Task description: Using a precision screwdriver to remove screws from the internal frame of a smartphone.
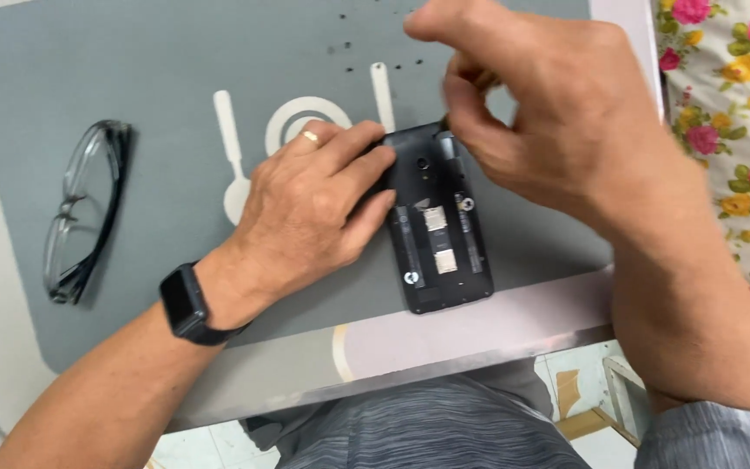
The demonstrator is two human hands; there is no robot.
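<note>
Near the surface's front edge lies an opened black phone [441, 227], back cover off. The left hand [310, 208] presses flat on its left side, fingers spread. Above its far end the right hand [549, 113] pinches a thin tool, hardly visible. Left lie glasses [84, 208]; farther, white pry tools [229, 143] on the grey mat [132, 61].

Grey mat [132, 78] being carried by table [479, 334]; glasses [84, 208], phone [440, 230], white tools [232, 156] being borne by mat.

Glasses [80, 213] block the left (mat [158, 78] centre free).
</note>
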